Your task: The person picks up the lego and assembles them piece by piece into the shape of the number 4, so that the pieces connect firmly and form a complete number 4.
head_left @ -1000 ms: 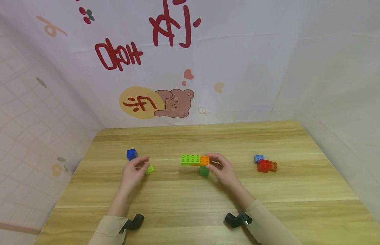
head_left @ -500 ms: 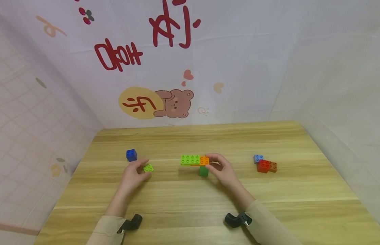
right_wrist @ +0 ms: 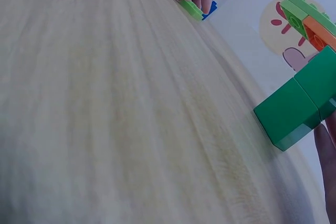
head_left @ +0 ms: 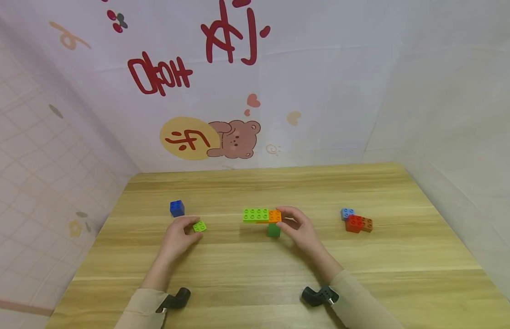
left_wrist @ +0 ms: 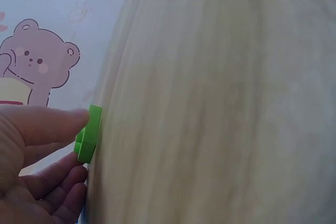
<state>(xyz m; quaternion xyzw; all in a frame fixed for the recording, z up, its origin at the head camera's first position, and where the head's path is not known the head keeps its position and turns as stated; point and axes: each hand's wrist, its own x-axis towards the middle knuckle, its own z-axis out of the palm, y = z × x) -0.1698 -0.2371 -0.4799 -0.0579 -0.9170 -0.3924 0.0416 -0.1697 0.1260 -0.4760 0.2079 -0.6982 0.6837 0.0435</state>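
Observation:
At the left of the head view my left hand [head_left: 178, 237] pinches a small lime brick [head_left: 199, 226] between thumb and fingers; the left wrist view shows this brick [left_wrist: 90, 134] low at the table surface. My right hand [head_left: 300, 228] grips the orange end [head_left: 275, 215] of a stacked piece. A long lime brick [head_left: 255, 214] sticks out to the left on its top, and dark green bricks [head_left: 273, 230] stand below. The right wrist view shows two green blocks [right_wrist: 296, 103] stacked under the orange brick [right_wrist: 319, 34].
A dark blue brick [head_left: 177, 208] stands just behind my left hand. On the right side of the wooden table [head_left: 255, 278] lie a light blue brick [head_left: 347, 213], a red brick [head_left: 354, 223] and a brown brick [head_left: 367, 224], close together. A printed cloth [head_left: 320, 91] rises behind the table.
My left hand has shifted slightly down and left around the small lime brick, its fingers now closed on it, and the brick has turned a little. The right hand and its stack look unmoved.

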